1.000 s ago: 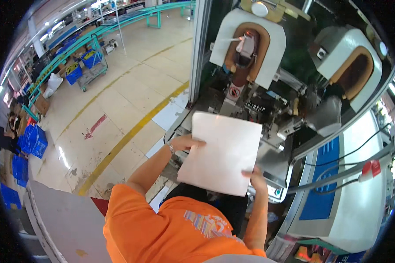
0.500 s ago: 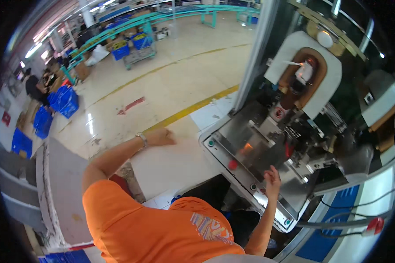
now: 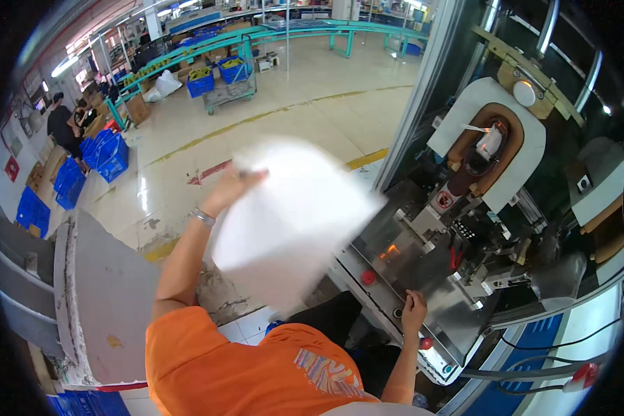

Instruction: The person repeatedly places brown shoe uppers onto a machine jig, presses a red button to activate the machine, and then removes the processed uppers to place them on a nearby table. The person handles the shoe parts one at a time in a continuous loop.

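The white sheet (image 3: 291,208) is up in the air over the person's lap, to the left of the shoe machine's metal ledge (image 3: 388,239); the left hand (image 3: 234,188) grips it by its left edge, thumb side showing – the rest of the fingers are hidden. The right hand (image 3: 414,310) is off the sheet, over the ledge's front edge near a red button (image 3: 426,343), fingers curled; I cannot tell whether they close on or touch anything. A shoe (image 3: 489,144) already sits within the machine's brown U-shaped pad (image 3: 497,182); how much work is left does not show

Half a second earlier the sheet lay lower and flatter beside the ledge; now it is raised, tilted and blurred – while the shoe stays in its pad
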The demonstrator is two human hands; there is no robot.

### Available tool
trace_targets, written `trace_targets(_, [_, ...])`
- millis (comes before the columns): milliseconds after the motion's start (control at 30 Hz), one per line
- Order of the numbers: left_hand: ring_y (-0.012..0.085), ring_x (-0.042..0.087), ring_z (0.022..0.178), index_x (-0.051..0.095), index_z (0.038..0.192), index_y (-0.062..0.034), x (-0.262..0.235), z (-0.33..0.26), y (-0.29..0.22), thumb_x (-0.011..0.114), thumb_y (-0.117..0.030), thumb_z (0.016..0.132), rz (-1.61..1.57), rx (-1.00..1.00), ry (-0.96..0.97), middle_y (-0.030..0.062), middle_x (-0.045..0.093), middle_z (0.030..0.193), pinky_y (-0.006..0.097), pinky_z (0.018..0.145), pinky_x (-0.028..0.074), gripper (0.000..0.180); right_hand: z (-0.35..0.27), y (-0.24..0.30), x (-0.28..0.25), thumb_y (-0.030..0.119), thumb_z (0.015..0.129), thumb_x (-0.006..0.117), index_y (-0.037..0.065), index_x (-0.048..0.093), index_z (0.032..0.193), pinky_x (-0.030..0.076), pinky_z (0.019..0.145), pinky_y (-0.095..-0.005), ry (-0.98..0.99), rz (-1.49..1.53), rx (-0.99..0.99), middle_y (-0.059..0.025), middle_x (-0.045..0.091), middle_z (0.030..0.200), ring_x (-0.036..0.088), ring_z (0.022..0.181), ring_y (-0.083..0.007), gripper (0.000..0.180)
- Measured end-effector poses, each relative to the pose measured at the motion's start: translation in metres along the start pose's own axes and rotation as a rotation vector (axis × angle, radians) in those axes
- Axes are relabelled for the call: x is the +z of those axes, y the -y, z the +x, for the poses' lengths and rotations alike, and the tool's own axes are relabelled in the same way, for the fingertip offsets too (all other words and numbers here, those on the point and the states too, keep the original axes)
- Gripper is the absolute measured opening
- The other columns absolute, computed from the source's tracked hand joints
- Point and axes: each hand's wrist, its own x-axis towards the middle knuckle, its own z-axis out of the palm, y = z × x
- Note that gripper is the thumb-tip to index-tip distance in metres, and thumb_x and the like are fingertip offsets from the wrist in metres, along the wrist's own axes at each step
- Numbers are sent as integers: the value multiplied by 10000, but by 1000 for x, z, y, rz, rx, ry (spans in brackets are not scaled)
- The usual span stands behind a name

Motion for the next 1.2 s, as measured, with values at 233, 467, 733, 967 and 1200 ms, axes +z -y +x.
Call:
trace_targets(233, [251,586,756,544,1001,-35,77,19,-25,550,-277,818,618,477,127,144,606,828,370,692,470,304,0,2,3,33,784,532,17,601,874,451,707,-346,7,55,30,-135,588,867,570,797,-304,115])
trace_targets(467, [255,586,847,519,1058,19,55,11,-66,578,-329,794,-505,199,250,166,596,936,357,745,466,441,-2,-4,1,-3,754,538,16,611,848,451,700,-320,-10,43,57,-128,598,838,580,779,-278,121])
trace_targets(733, [227,579,907,479,1147,44,106,26,8,584,-341,796,541,384,426,157,571,1053,325,752,463,532,1,-5,1,33,751,550,38,604,869,446,712,-370,47,110,19,-148,586,843,555,792,-335,130])
trace_targets(967, [317,585,906,568,1007,56,218,-12,3,565,-400,763,616,623,879,239,607,893,402,794,444,517,-6,-27,-1,98,788,540,0,607,892,458,728,-342,209,134,186,-116,612,907,577,875,-230,157])
trace_targets(1200, [229,571,929,561,1036,11,321,-36,-8,583,-447,761,32,345,1325,151,602,981,343,774,447,535,0,-22,10,112,750,590,26,616,904,451,716,-346,75,82,50,-144,621,871,591,785,-289,178])
